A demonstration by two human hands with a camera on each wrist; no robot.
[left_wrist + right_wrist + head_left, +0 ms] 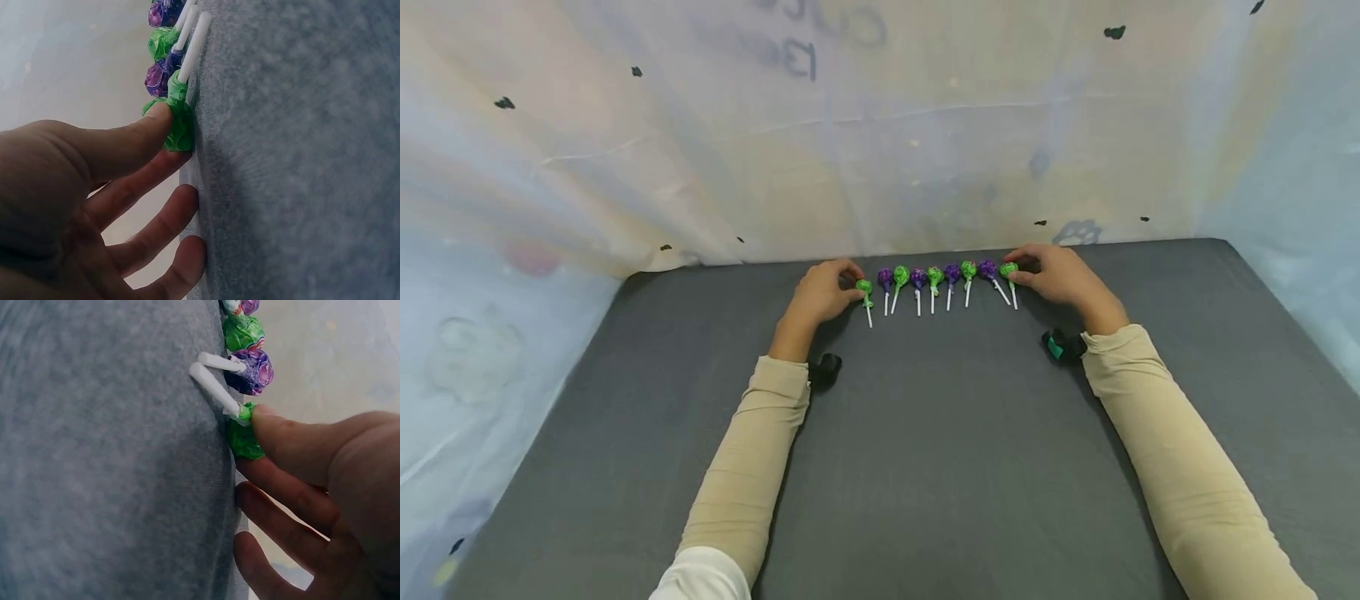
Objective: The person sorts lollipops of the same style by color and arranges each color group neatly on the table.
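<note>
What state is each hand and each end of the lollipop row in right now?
Left hand: pinches the leftmost green lollipop.
Right hand: pinches the rightmost green lollipop.
Lollipop row: flat on the grey cloth, green and purple alternating, sticks toward the person.

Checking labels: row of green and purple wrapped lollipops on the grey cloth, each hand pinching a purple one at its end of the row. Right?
Not quite. Both end lollipops are green: the left hand pinches a green-wrapped lollipop, the right hand another green-wrapped one. The head and both wrist views show it.
</note>
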